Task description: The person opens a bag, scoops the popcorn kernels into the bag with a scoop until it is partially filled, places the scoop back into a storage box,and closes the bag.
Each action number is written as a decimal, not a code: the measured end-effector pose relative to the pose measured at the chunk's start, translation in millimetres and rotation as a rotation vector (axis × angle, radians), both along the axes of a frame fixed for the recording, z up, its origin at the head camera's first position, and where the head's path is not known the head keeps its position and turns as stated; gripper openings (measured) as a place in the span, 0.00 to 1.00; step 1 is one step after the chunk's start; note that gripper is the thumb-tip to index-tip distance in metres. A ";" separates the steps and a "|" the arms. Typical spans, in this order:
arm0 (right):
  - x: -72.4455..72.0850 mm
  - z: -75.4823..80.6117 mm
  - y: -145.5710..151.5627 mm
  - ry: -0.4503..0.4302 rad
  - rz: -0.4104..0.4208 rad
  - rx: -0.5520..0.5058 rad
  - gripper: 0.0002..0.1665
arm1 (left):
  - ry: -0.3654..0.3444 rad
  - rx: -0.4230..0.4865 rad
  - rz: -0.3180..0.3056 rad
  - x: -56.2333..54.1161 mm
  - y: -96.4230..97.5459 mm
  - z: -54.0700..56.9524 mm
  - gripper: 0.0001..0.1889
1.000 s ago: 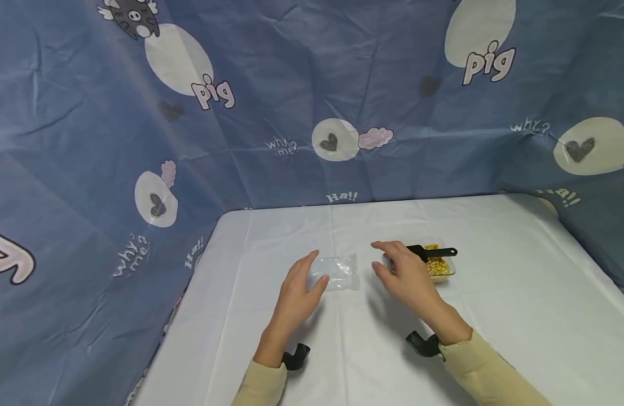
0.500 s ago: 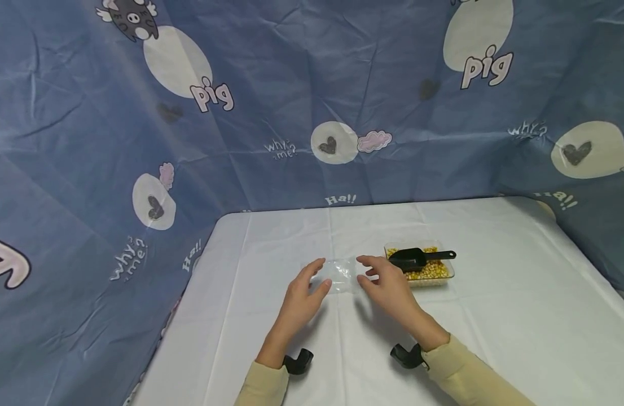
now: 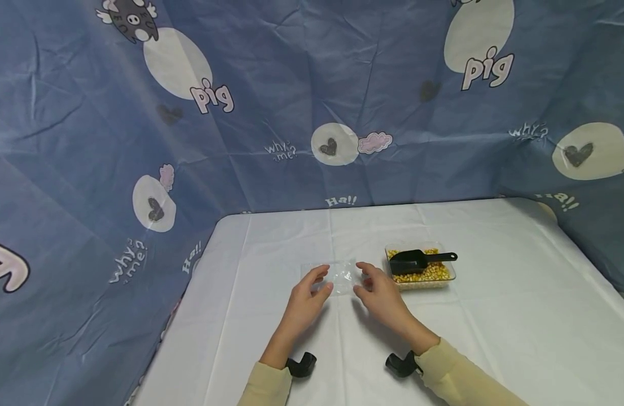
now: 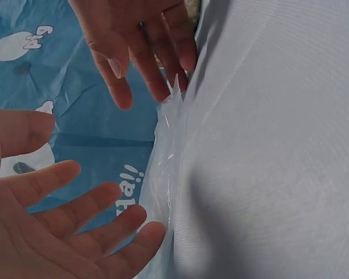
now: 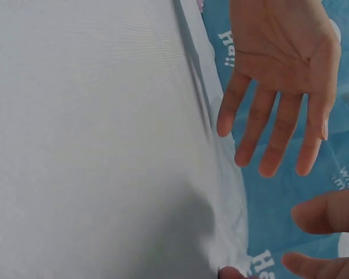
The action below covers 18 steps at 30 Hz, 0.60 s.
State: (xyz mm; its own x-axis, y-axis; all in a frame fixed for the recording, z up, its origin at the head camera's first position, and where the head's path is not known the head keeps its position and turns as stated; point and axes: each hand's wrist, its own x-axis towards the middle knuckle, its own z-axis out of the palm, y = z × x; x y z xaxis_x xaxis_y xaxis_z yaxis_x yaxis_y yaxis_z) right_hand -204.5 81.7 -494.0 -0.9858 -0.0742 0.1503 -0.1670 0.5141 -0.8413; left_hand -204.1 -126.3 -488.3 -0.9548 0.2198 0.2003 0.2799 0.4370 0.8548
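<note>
A clear plastic bag (image 3: 342, 276) lies flat on the white-covered table between the two hands. At its left end is the left hand (image 3: 304, 304), fingers spread and slightly bent, thumb apart. The right hand (image 3: 383, 294) is at the bag's right end in a similar pose. Seen from the left wrist, the bag (image 4: 163, 174) shows crinkled edges near the fingertips of both hands; whether any finger touches it cannot be told. Just beyond the right hand stands a clear container (image 3: 434, 285) of yellow corn kernels (image 3: 434, 273). A black scoop (image 3: 409, 262) rests on the kernels, handle pointing right.
White cloth covers the table (image 3: 505, 316). A blue printed curtain (image 3: 271, 107) hangs behind and along the left side. Black wrist mounts (image 3: 302, 365) sit under both wrists, close above the cloth.
The right hand has moved left and down from over the container to the bag's right end, uncovering the scoop and kernels. The left hand has shifted slightly right and its fingers are more bent.
</note>
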 end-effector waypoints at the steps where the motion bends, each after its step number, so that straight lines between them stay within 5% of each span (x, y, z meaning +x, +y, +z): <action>1: -0.8 -1.0 0.1 -0.006 -0.002 -0.012 0.32 | -0.005 0.001 0.000 -0.2 0.2 -0.2 0.24; 13: -10.3 -8.7 -1.3 -0.140 -0.016 -0.269 0.30 | 0.006 0.016 -0.001 -4.0 2.6 -8.2 0.22; 18: -10.7 -10.4 -3.4 -0.150 -0.042 -0.290 0.28 | -0.005 0.001 0.011 -2.3 6.3 -8.7 0.22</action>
State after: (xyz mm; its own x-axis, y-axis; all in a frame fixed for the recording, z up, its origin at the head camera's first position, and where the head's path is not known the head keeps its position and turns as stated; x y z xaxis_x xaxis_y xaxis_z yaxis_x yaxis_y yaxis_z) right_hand -215.2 78.3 -504.5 -0.9999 -0.0084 0.0119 -0.0136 0.2535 -0.9672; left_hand -206.4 -120.0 -497.0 -0.9581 0.2094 0.1955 0.2707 0.4388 0.8568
